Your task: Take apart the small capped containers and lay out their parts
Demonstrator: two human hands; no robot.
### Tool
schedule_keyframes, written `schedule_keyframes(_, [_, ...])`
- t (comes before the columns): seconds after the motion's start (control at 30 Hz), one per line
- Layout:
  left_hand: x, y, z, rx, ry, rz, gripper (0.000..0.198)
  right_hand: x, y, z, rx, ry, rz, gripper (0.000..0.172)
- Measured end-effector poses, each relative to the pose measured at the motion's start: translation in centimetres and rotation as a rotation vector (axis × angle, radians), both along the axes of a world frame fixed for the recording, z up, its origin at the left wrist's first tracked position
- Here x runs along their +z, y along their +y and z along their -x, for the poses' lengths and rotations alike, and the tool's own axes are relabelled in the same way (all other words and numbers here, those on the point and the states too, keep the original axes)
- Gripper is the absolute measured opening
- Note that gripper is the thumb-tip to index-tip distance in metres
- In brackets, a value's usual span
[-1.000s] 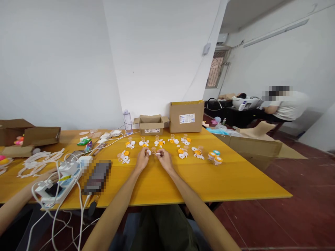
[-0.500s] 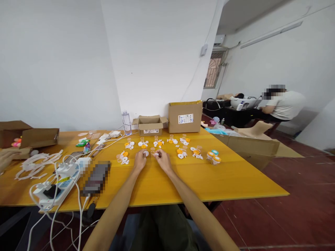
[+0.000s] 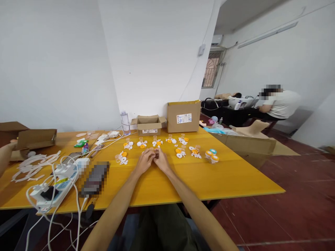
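My left hand and my right hand meet over the middle of the table, fingertips together. Both are closed in a pinch, and whatever lies between them is hidden by the fingers. Just beyond the hands lies a group of small white pieces and an orange ring with a clear cup. Similar groups fan out around them: one with an orange ring to the left, another with a white disc to the right. Further right, several clear jars with orange and teal lids stand clustered.
Behind the parts stand an open carton, a closed cardboard box and a clear bottle. A power strip with tangled cables and a phone lie left. Another person's arm reaches in there; a person sits far right.
My left hand has moved right from the white disc's spot to meet my right hand. The disc and the clear cup seen at my fingers are now hidden. The co-worker's arm at left has risen.
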State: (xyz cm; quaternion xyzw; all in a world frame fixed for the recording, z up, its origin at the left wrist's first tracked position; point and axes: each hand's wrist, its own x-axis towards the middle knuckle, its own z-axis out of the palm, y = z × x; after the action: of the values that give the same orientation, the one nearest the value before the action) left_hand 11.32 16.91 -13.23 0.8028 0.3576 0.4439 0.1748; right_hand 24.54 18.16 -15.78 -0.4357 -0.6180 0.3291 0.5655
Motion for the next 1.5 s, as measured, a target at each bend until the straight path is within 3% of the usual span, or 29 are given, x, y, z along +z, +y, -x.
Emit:
schedule_keyframes(0.2, [-0.1,1.1,0.3,0.048,-0.238,0.159,0.013,0.0,0.0,0.2,0.062,0.091,-0.014,0.026])
schedule_keyframes(0.37, [0.0,1.4,0.5,0.0,-0.377,0.346,0.019,0.2,0.0,-0.1,0.116,0.196,0.046,0.034])
schedule_keyframes(0.5, [0.3,1.2,0.6,-0.043,-0.463,0.387,0.026,0.5,-0.1,-0.2,0.14,0.234,0.08,0.028])
schedule_keyframes(0.73, [0.5,0.8,0.4,-0.103,-0.482,0.465,0.034,0.9,-0.1,-0.7,0.18,0.23,0.091,0.039])
schedule_keyframes(0.93, [0.5,0.8,0.2,-0.076,-0.548,0.494,0.035,0.9,0.0,-0.7,0.185,0.194,0.107,0.045])
schedule_keyframes(1.07, [0.6,0.7,0.2,-0.093,-0.549,0.533,0.037,0.8,0.0,-0.4,0.125,0.102,0.134,0.051])
schedule_keyframes(1.27, [0.8,0.5,0.3,-0.09,-0.571,0.557,0.034,1.2,-0.4,-0.3,0.037,-0.035,0.046,0.059])
schedule_keyframes(1.5, [0.7,0.6,0.2,-0.109,-0.529,0.543,0.033,1.1,-0.4,-0.3,0.064,0.049,0.194,0.059])
